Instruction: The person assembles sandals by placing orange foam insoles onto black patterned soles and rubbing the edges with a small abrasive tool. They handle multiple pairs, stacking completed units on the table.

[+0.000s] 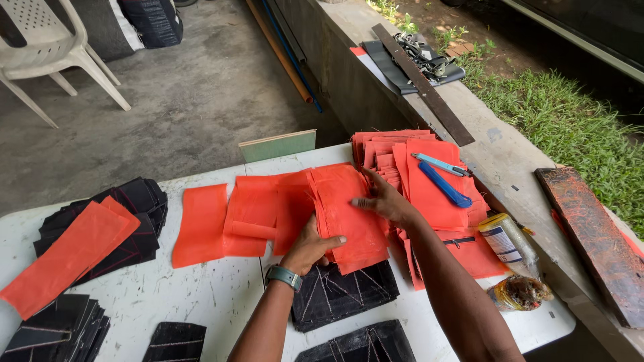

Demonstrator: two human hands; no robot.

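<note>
View down at a white table (201, 295). Both my hands rest on an orange stack (349, 218) of cut fabric pcs near the table's middle. The stack is a long rectangle; its long axis runs from the far edge toward me, tilted a bit so the near end leans right. Pcs are bright orange, thin, slightly fanned, edges not quite flush, near end overhanging a black pad (342, 291).

My left hand (310, 247), w/ a teal watch (284, 275) on the wrist, grips the stack's near-left edge, thumb on top, fingers under. My right hand (382, 200) lies open and flat on the stack's right side, fingers spread, pressing down, holding nothing.

Left of the stack: more single orange sheets (228, 221) side by side. Right: a bigger orange pile (429, 188) w/ a blue cutter (444, 184) and a lighter blue one (439, 164) on top. Far left: black pieces (134, 208) w/ an orange strip (67, 255) across them. A glue bottle (506, 241) lies at the table's right edge.
</note>
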